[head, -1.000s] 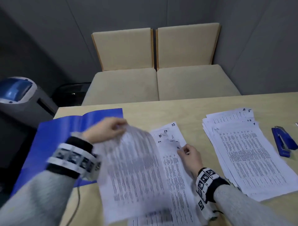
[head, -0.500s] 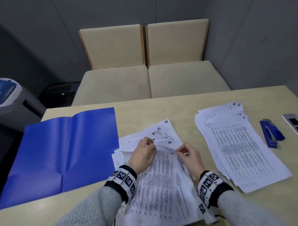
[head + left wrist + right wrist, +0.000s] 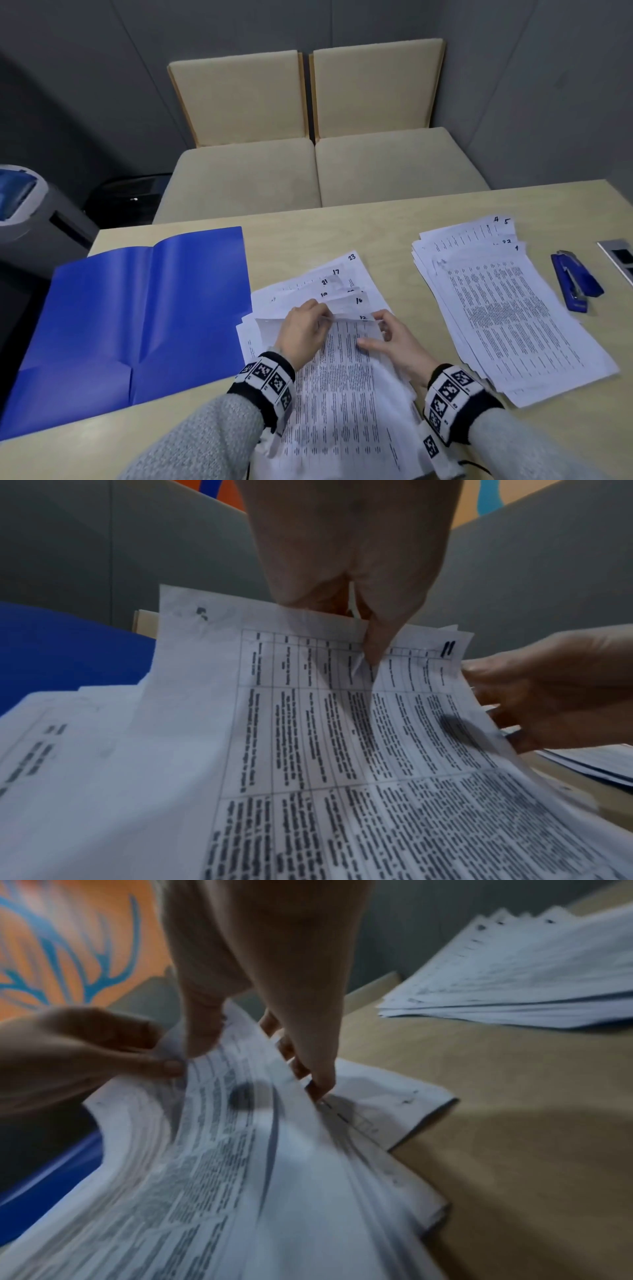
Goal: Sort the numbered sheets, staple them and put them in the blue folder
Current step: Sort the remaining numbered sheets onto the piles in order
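Observation:
A loose pile of numbered sheets [image 3: 342, 394] lies in front of me, with corners marked 23, 17, 21 and 16 fanned out at its far end. My left hand [image 3: 325, 317] pinches the far edge of the top sheet [image 3: 342, 723] between thumb and fingers. My right hand [image 3: 376, 329] holds the pile's right edge, thumb on top and fingers [image 3: 318, 1085] tucked between sheets. The open blue folder [image 3: 144, 308] lies flat to the left. A second stack of sheets [image 3: 513, 318], sheet 1 on top, lies to the right, and the blue stapler [image 3: 575, 281] beyond it.
The wooden table [image 3: 342, 236] ends just behind the folder and stacks. Two beige seats [image 3: 318, 171] stand behind it. A grey bin with a blue lid [image 3: 20, 198] stands at the far left. A metal socket panel [image 3: 620, 257] sits at the table's right edge.
My left hand came back from above the folder to the middle pile and now pinches the top sheet's far edge. The right hand stayed on the pile's right edge.

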